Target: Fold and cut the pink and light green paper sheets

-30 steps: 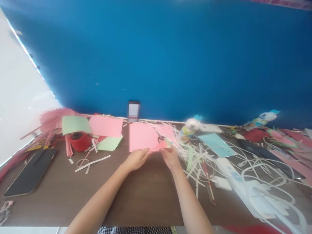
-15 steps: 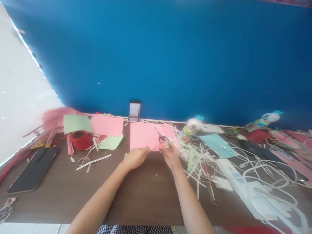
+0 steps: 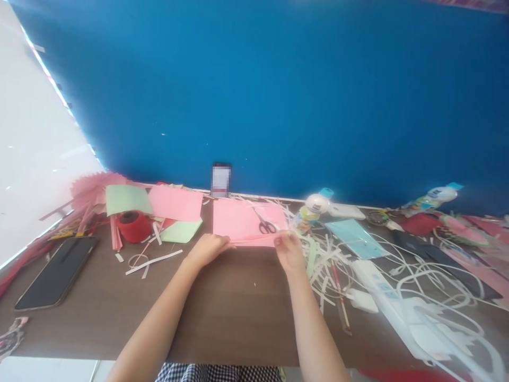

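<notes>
A narrow folded strip of pink paper (image 3: pixel 254 241) stretches between my two hands in the head view. My left hand (image 3: pixel 210 248) pinches its left end, and my right hand (image 3: pixel 289 250) has closed fingers on the right end. Just beyond the strip a pink sheet (image 3: pixel 234 216) lies flat on the table. Dark-handled scissors (image 3: pixel 266 227) rest on that sheet, close to my right hand. The strip's exact folds are too blurred to make out.
Left of my hands are a red tape roll (image 3: pixel 135 227), green paper (image 3: pixel 181 231) and a dark phone (image 3: pixel 58 273). A small phone (image 3: pixel 220 180) leans on the blue wall. To the right are paper scraps (image 3: pixel 318 265), a glue bottle (image 3: pixel 312 209) and a white power strip (image 3: pixel 392 302).
My hands have moved apart along the pink strip, the left one leftward and the right one rightward. More of the strip shows between them now.
</notes>
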Demonstrator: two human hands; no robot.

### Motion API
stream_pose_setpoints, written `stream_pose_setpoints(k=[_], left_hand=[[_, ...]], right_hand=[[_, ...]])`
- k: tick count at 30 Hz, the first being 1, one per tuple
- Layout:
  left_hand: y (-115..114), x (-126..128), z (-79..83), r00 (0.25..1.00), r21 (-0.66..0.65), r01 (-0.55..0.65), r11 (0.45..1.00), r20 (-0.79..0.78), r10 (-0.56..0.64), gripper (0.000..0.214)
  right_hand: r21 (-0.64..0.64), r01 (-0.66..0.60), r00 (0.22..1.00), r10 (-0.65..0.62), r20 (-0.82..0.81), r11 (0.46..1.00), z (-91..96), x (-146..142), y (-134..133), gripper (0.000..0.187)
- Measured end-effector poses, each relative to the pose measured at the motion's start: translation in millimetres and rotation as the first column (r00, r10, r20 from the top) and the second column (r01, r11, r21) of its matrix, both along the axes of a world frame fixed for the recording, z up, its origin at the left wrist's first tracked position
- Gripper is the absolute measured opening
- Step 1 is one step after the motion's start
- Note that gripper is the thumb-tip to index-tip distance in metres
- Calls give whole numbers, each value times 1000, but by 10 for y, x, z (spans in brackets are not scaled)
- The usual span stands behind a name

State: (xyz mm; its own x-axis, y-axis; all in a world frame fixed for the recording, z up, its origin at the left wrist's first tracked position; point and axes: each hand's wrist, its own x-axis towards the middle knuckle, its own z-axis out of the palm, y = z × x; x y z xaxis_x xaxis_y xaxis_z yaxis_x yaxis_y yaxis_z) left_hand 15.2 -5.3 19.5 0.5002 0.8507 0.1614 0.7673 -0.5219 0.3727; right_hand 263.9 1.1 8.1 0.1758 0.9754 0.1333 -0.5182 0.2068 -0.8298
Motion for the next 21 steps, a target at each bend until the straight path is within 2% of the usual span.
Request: stream_pose_setpoints(k=[3,6,9,11,13,17,19,21], left_hand=[[50,-90,-34,994,-69,12,998,113,-4,45],[89,-161,-79,980,-94,5,996,198,14,46],[109,-183,-150,959,-107,-19,994,279,48,34],[113,-164,-207,919,-133,-57,990,381,104,29],[113,-125,-258,846,-180,-80,980,508,162,34],[113,-38,-310,721,-271,-10,962,665,195,27],[106,-7,-307,692,-284,-15,959,689,215,27],[91,15,-291,699,-280,-5,960,685,203,26]], right_hand=[[-10,23,999,-24,-45,1000,-41,66,23,21],[-21,-5,1000,4,-27,1000,-76,83,29,21],[-25,-16,999,15,-30,1000,-92,73,27,19],[-26,-14,999,13,-29,1000,-95,69,32,18],[-9,-18,1000,18,-17,1000,-97,66,41,16],[39,-79,997,79,16,996,-114,1,46,19],[21,-157,987,156,33,987,-130,-75,32,27],[-10,-237,970,237,47,971,-146,-164,13,34]])
